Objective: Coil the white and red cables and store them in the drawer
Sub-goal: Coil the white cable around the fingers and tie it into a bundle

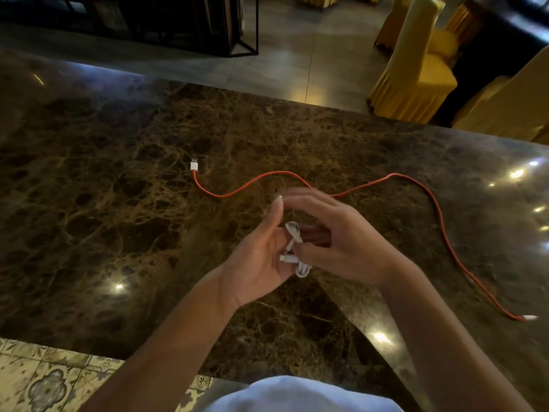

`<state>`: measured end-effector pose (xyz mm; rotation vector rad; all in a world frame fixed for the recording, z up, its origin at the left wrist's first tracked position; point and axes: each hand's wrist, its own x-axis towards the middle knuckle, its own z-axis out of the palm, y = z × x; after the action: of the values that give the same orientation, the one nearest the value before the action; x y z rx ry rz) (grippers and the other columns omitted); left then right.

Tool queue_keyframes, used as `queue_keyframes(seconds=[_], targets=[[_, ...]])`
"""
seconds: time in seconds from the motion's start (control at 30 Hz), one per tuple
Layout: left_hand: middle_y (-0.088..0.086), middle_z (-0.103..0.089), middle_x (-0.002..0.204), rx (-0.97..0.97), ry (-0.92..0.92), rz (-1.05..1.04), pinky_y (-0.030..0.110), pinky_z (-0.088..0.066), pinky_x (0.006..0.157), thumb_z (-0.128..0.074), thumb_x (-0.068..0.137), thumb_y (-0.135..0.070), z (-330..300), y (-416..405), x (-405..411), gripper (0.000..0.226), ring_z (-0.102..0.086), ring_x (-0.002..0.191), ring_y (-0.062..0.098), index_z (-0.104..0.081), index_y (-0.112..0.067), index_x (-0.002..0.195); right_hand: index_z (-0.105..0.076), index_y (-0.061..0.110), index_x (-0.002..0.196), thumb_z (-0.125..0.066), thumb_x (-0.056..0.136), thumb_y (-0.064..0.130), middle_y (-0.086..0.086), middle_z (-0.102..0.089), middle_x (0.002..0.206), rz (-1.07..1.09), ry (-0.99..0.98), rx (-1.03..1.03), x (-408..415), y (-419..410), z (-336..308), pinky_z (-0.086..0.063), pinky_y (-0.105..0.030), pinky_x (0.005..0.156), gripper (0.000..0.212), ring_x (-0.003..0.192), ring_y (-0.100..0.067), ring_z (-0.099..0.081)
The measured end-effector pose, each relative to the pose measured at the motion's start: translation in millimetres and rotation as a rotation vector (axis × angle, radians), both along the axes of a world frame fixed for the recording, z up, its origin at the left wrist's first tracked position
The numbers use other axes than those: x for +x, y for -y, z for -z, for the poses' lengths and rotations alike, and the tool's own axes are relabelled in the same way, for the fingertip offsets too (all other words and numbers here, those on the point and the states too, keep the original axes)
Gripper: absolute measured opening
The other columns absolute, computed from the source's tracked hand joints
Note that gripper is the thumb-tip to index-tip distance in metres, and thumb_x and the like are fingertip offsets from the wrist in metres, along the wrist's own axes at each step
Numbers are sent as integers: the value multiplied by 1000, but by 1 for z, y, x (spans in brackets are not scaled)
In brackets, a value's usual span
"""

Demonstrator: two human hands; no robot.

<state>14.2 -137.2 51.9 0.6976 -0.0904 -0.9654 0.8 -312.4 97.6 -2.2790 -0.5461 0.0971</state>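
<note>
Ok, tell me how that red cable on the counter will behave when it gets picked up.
The red cable lies in loose waves across the marble counter, so it is probably floppy and will sag from any single point. It looks thin, so likely light. Its free ends, like the white plug, may drag and swing.

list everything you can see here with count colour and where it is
white cable: 1, white, bunched in a small coil between both hands above the countertop
red cable: 1, red with white plugs, lying uncoiled across the countertop from centre to right edge
countertop: 1, dark brown veined marble, fills the middle of the view
chairs: several, yellow covers, on the floor at top right
metal frame: 1, black, top centre
patterned tiles: pale floor, bottom left
left hand: holds the coil
right hand: thumb pinches the coil
</note>
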Motion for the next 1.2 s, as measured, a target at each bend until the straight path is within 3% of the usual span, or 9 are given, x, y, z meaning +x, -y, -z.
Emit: queue_keyframes(seconds=[0.1, 0.23, 0.4, 0.5, 0.67, 0.73, 0.83, 0.97, 1.2], targets=[[12, -66, 139, 12, 10, 47, 33, -49, 108, -34, 101, -62, -2, 1, -4, 74, -61, 133, 20, -52, -8, 149, -71, 23, 121, -75, 85, 8, -2, -72, 92, -96, -291, 29, 8, 8, -6, -58, -36, 69, 38, 78, -18, -68], [16, -57, 146, 41, -17, 50, 44, -44, 118, -35, 107, -51, -2, 0, -7, 61, -55, 137, 26, -50, -12, 151, -70, 18, 103, -78, 83, 15, -10, -70, 82, -112, -328, 108, 12, 11, -1, -57, -49, 65, 22, 73, -31, -66], [23, -58, 146, 127, -24, 7, 57, -42, 118, -48, 105, -47, -1, 3, -6, 53, -57, 135, 38, -62, -11, 141, -65, 20, 103, -84, 86, 34, 0, -72, 86, -91, -288, 0, 10, 13, 3, -57, -48, 69, 29, 74, -17, -69], [30, -59, 143, 124, -31, 36, 54, -56, 105, -48, 104, -50, -3, 5, -5, 60, -58, 131, 51, -57, -7, 145, -66, 22, 101, -83, 84, 45, 3, -72, 85, -66, -216, -37, 9, 14, 3, -57, -45, 69, 33, 76, -16, -70], [36, -72, 106, 236, 11, 64, 33, -65, 58, -43, 100, -60, -8, 5, 0, 64, -78, 79, 39, -66, -9, 131, -66, 20, 95, -81, 80, 54, 6, -70, 82, 42, -114, -111, 1, 2, 15, -56, -43, 69, 40, 73, -14, -67], [27, -75, 82, 231, 57, 90, 31, -63, 56, -33, 101, -63, -10, 4, 0, 73, -78, 72, 36, -79, -6, 104, -67, 12, 98, -81, 87, 40, -3, -75, 85, 45, -260, 93, 1, 5, 20, -59, -47, 71, 33, 76, -25, -72], [21, -77, 78, 80, 95, 198, 29, -64, 63, -22, 99, -69, -9, 0, 0, 90, -79, 73, 33, -77, -8, 62, -65, -3, 104, -67, 97, 32, -10, -73, 90, 18, -474, 434, 3, 8, 26, -57, -41, 77, 36, 82, -27, -70], [20, -79, 82, -159, 25, 256, 29, -65, 66, -23, 98, -70, 3, -2, 2, 92, -80, 78, 32, -75, -5, 61, -62, 1, 100, -53, 103, 22, -5, -68, 84, 37, -570, 586, -5, 0, 42, -52, -29, 72, 24, 78, -16, -65], [20, -80, 87, -70, 58, 212, 33, -63, 77, -23, 98, -67, 18, -4, -3, 90, -79, 86, 33, -79, -3, 69, -63, 11, 87, -56, 105, 32, -31, -58, 67, 15, -636, 707, -10, -5, 63, -50, -26, 58, 28, 59, -33, -59]])
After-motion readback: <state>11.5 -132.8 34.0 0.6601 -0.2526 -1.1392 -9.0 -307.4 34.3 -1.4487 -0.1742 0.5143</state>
